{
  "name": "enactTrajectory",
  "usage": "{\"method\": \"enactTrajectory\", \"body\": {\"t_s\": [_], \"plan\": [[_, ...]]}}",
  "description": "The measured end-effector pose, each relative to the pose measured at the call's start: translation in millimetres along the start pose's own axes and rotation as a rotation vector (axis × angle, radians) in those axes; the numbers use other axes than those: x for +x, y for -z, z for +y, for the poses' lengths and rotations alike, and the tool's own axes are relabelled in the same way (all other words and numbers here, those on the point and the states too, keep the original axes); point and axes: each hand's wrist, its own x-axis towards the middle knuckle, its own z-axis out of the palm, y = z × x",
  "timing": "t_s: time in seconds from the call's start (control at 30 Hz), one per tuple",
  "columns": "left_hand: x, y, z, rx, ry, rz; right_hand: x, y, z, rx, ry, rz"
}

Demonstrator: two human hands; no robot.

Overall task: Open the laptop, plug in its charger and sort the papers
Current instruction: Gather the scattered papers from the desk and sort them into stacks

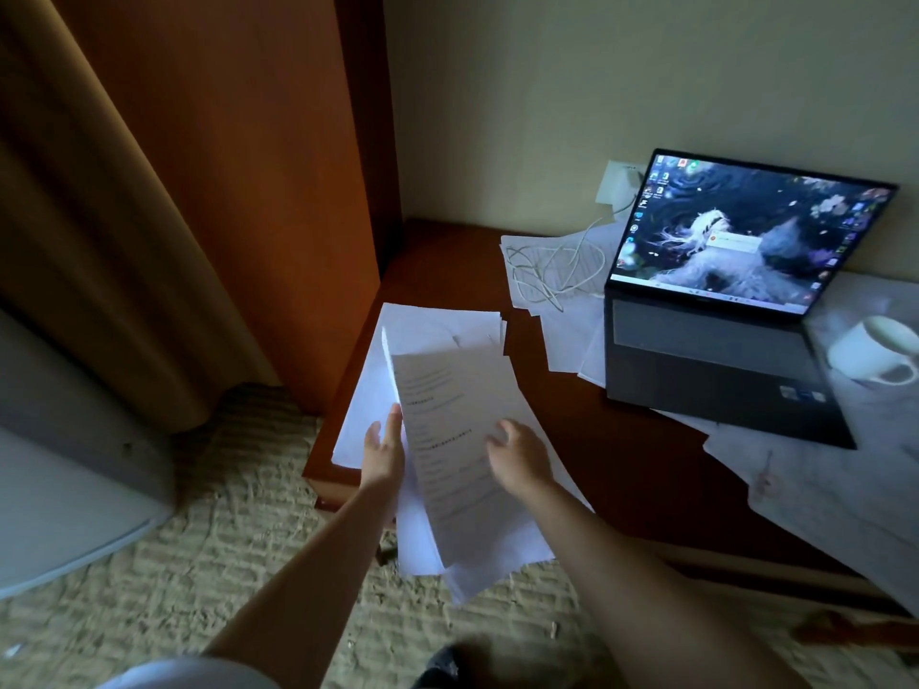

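Note:
The laptop (721, 340) stands open on the dark wooden desk (621, 464), its screen lit. A white charger cable (552, 271) lies coiled on papers left of it and runs up to a wall socket (619, 184). My left hand (383, 452) holds the left edge of a raised stack of printed papers (447, 440). My right hand (519, 457) rests with spread fingers on the stack's right side. More white sheets (432, 325) lie beneath on the desk's left end.
A white mug (877, 353) stands on loose papers (845, 484) right of the laptop. More sheets (572, 340) lie under the laptop's left side. A wooden wardrobe (248, 166), a curtain (74, 216) and carpet (199, 539) fill the left.

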Motion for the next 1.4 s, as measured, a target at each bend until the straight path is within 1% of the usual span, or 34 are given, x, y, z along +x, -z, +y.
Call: {"method": "enactTrajectory", "body": {"t_s": [0.07,0.13,0.2,0.27,0.33,0.37,0.4,0.47,0.5,0.53,0.57,0.6,0.7,0.73,0.77,0.87,0.97,1.13,1.27,1.4], "plan": [[-7,-3,6,-0.06,0.018,-0.02,4,11,24,-0.157,-0.095,0.049],[-16,-8,15,-0.136,0.022,-0.039,4,18,34,-0.229,-0.126,0.06],[-18,-15,19,-0.06,0.034,-0.057,6,24,39,-0.121,-0.15,0.051],[-20,-18,25,0.059,0.035,-0.122,3,33,40,-0.023,-0.172,0.059],[-24,-21,37,0.078,-0.012,-0.2,3,45,41,-0.005,-0.164,0.166],[-26,-23,43,0.044,-0.052,-0.233,4,51,42,0.061,-0.159,0.219],[-28,-25,49,-0.002,-0.091,-0.254,5,58,42,0.228,-0.155,0.23],[-37,-30,67,-0.078,-0.15,-0.293,7,73,39,0.668,-0.12,0.172],[-41,-34,76,-0.111,-0.184,-0.309,9,81,38,0.805,-0.092,0.144],[-44,-38,85,-0.138,-0.216,-0.319,8,91,36,0.866,-0.059,0.128],[-48,-43,95,-0.154,-0.243,-0.323,6,101,33,0.886,-0.02,0.145],[-52,-48,104,-0.162,-0.274,-0.325,3,110,28,0.906,0.022,0.21],[-60,-65,124,-0.147,-0.394,-0.286,-3,135,20,0.922,0.112,0.508],[-62,-69,126,-0.133,-0.42,-0.27,-3,140,20,0.91,0.136,0.58],[-64,-73,126,-0.128,-0.441,-0.264,-2,143,21,0.905,0.146,0.616],[-66,-84,115,-0.114,-0.46,-0.269,-4,142,26,0.887,0.112,0.629],[-68,-93,107,-0.143,-0.458,-0.232,-6,139,29,0.881,0.088,0.702],[-75,-104,105,-0.163,-0.527,-0.175,-13,139,28,0.881,0.13,0.85],[-79,-113,101,-0.153,-0.534,-0.185,-16,130,26,0.929,0.167,0.887],[-77,-123,117,-0.107,-0.64,-0.226,-14,142,12,0.871,0.211,0.932]]}}
